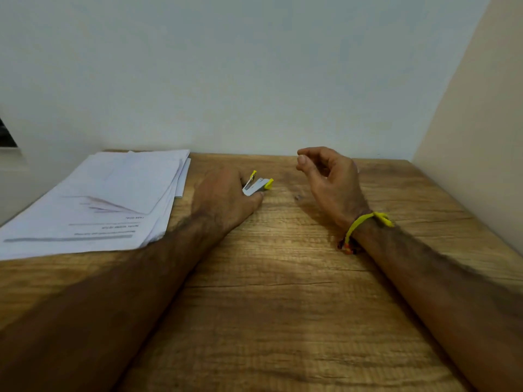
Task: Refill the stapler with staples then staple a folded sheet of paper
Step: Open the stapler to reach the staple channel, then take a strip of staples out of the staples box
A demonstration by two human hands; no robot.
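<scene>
A small stapler (258, 183) of silver metal with yellow ends lies on the wooden table (283, 292), its jaws spread in a V. My left hand (223, 198) covers its near end and holds it against the table. To the right, a short way off, my right hand (329, 179) hovers above the wood with thumb and fingertips curled close together; whether something tiny sits between them is too small to tell. A stack of white printed sheets (107, 202) lies at the left of the table, beside my left hand.
The table stands in a corner: a pale wall runs along its far edge and a beige wall (478, 137) along its right side. A yellow thread band (365, 222) circles my right wrist. Both forearms rest on the wood.
</scene>
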